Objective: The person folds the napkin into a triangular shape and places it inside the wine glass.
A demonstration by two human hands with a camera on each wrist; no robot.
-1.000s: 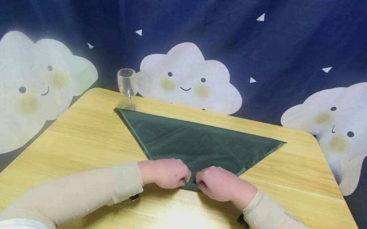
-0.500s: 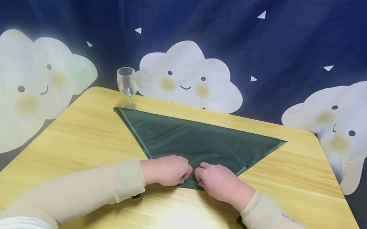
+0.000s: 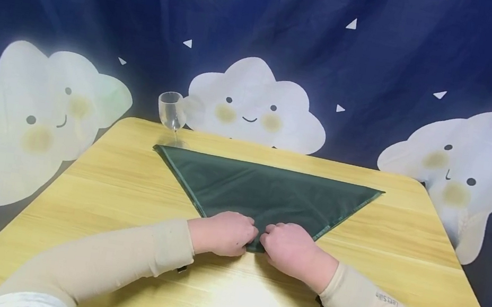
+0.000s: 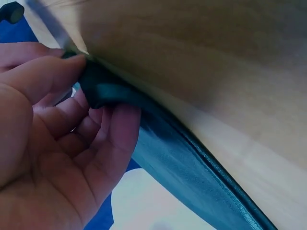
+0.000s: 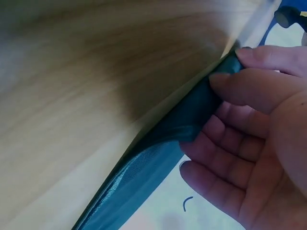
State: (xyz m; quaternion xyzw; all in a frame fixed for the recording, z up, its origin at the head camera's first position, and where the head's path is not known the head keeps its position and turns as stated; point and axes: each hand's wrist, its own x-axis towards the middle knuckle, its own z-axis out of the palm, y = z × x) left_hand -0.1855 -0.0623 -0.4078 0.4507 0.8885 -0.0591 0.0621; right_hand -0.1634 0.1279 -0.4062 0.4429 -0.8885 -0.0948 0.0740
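The left hand (image 3: 229, 234) and right hand (image 3: 291, 249) have edged closer; their fingers pinch the cloth's (image 3: 263, 194) near edge, presumably keeping it even (glass (image 3: 172, 109) beyond its far-left corner).

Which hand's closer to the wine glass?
Left. The left hand holds the green cloth's near edge, with the wine glass beyond it and to its left; the right hand holds that same edge farther right, so farther from the glass.

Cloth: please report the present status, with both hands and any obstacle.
Left hand and right hand pinching cloth at near end. Cloth on table, widest edge farthest. Glass upright beyond far left corner, clear of hands.
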